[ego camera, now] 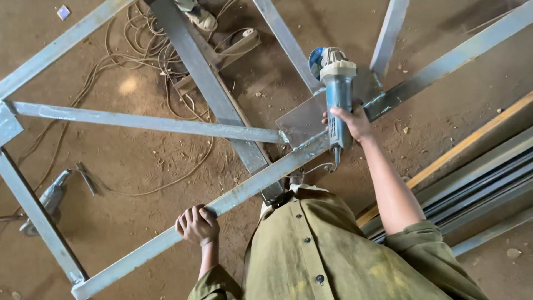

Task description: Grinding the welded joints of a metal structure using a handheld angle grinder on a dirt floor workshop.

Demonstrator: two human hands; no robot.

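Left hand wrapped round steel frame bar, right hand gripping blue angle grinder over gusset plate; weld seam looking rough, grinding barely begun

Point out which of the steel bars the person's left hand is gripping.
The left hand grips the long diagonal bar nearest the person's body, the one running from lower left up to the gusset plate. The right hand holds the angle grinder there.

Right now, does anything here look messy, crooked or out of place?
Yes. A tangle of cables sprawls loose over the dirt floor under the metal frame, and a tool lies in the dirt at the left. The right hand grips a grinder at a plate; the left hand grips the frame.
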